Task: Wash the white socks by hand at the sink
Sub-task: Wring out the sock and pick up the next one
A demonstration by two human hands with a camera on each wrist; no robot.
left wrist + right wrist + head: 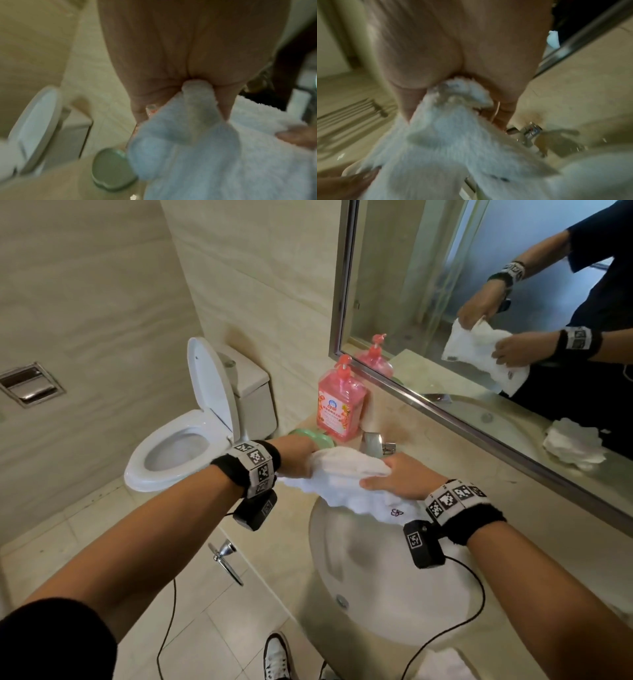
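I hold the sock (346, 477) above the sink (387, 583), just in front of the tap (375, 443) — left hand (296, 455) clenched on one end, right hand (406, 477) gripping the other. Soap bottle (339, 405) stands behind.

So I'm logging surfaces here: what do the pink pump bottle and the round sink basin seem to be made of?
Pink pump bottle: probably clear plastic, glossy; the pink liquid shows through. Round sink basin: likely glazed ceramic; smooth, white and shiny.

Black wristbands (246, 470), checkered marker tags (452, 499)
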